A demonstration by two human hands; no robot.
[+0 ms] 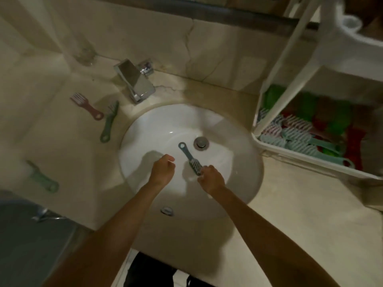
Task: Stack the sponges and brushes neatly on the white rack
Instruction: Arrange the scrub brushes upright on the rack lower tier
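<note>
Head view: right hand (pixel 211 179) pinches brush (pixel 187 155) by its bristle end, over sink (pixel 145 125) middle; left hand (pixel 162 169) curled, seemingly empty. Brush light, stiff plastic; handle grip safer. Rack (pixel 310 160) on counter (pixel 290 204), right edge

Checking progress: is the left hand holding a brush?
No, the left hand is curled and empty; the right hand holds the blue brush.
</note>
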